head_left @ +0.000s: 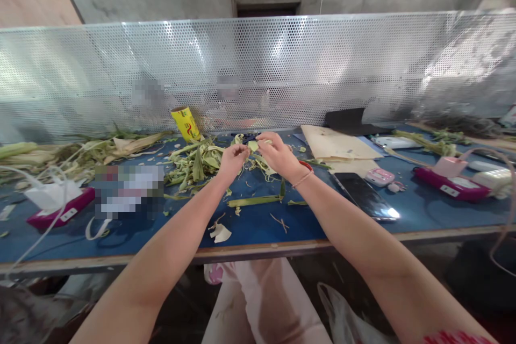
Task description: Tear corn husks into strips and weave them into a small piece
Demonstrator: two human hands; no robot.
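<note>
Over the middle of the blue table, a small pale green leaf piece (253,145) shows between my two hands. My left hand (234,160) is pinched closed at its left edge. Curled from the other side, my right hand (277,155) has its thumb and fingers closed on the same piece. Beside my left hand lies a heap of torn green leaves and stalks (193,164). Thin curled strips are scattered beneath both hands. Nearer to me are a green stalk (255,201) and a pale dry scrap (221,233).
A yellow tube (186,123) leans near the perforated metal screen (278,64). Right of my arm lie a black phone (365,196) and a pink case (379,177). Magenta power strips with cables (451,185) sit at both sides. Dry husks (121,149) lie far left.
</note>
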